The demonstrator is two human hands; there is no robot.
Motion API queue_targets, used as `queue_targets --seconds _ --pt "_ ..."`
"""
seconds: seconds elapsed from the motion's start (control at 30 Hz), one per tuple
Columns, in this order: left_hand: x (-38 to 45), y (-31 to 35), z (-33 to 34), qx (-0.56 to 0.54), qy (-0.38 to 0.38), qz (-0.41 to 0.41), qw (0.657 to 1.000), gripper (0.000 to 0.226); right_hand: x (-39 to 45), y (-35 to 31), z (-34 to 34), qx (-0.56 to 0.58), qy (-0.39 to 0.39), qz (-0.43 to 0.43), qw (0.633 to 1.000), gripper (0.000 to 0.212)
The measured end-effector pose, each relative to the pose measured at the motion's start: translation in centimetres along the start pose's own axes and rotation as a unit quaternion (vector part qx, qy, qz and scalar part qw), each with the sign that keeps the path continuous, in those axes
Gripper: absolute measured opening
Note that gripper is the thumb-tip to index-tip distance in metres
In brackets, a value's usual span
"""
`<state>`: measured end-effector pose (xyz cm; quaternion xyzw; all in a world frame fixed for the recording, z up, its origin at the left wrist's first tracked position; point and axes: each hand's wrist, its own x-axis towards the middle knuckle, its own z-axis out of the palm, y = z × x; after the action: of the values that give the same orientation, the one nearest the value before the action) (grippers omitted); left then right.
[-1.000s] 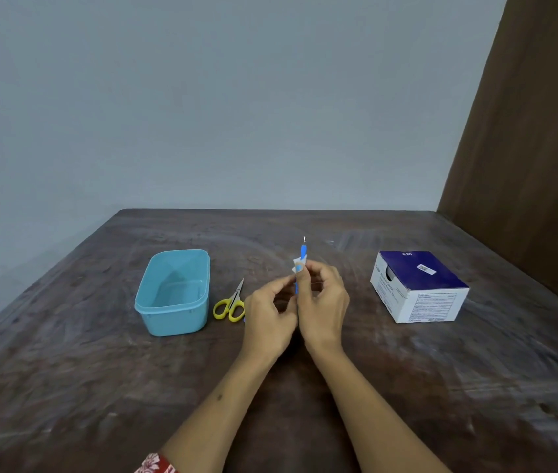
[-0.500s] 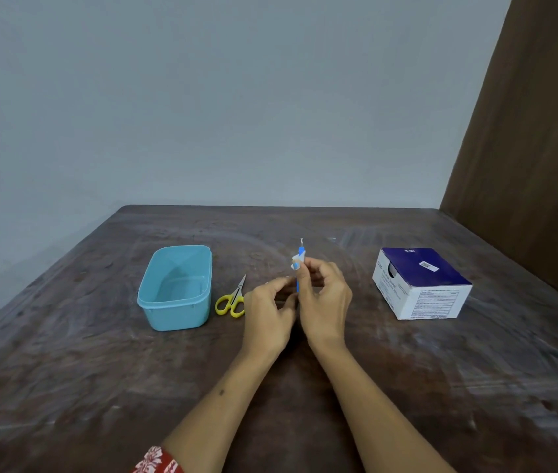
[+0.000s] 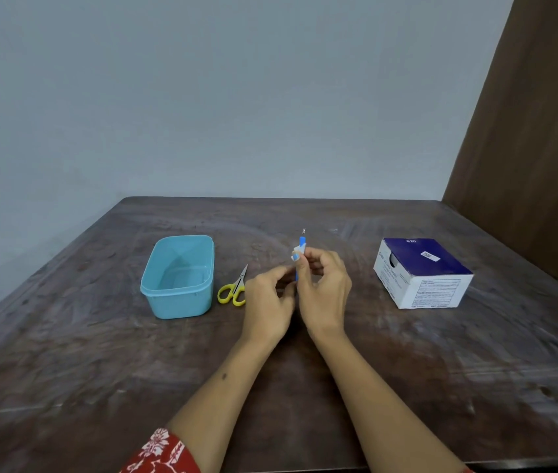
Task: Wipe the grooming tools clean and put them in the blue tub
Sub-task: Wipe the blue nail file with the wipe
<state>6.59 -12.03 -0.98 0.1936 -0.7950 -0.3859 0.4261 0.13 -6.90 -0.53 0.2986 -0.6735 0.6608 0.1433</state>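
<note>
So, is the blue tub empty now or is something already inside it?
Empty. The blue tub shows only its bare floor; the scissors lie beside it on the table.

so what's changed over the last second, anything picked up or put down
Almost nothing. The right hand keeps the small white wipe pinched on the upright blue tool, and the left hand steadies it lower down; nothing was taken or let go. The blue tub is empty as before, and the yellow scissors and wipe box lie untouched.

A slim blue tool stands upright, a white wipe pinched round it. Yellow-handled scissors lie closed just left of the left hand. The blue tub sits open beyond them.
</note>
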Motion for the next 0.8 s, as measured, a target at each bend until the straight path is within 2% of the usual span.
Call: queue_targets --seconds 0.13,0.3,0.47,0.63,0.8 --pt "-0.15 0.14 0.14 0.017 -0.009 0.016 1.0 0.031 0.11 -0.09 -0.3 -0.006 0.022 -0.014 1.0 0.007" --pt "-0.34 0.65 -0.22 0.005 0.023 0.02 1.0 0.031 -0.4 -0.1 -0.2 -0.027 -0.011 -0.023 0.999 0.006" --pt "-0.37 0.45 0.08 0.015 -0.001 0.025 1.0 0.031 -0.15 -0.35 -0.37 -0.004 0.039 -0.038 0.999 0.008" --pt "-0.38 0.77 -0.16 0.012 0.041 0.033 0.999 0.03 -0.44 -0.23 -0.08 -0.015 -0.016 -0.03 0.999 0.007" --pt "-0.4 0.03 0.21 0.027 0.002 0.022 0.999 0.034 -0.07 -0.42 -0.45 0.008 0.051 -0.048 0.997 0.013"
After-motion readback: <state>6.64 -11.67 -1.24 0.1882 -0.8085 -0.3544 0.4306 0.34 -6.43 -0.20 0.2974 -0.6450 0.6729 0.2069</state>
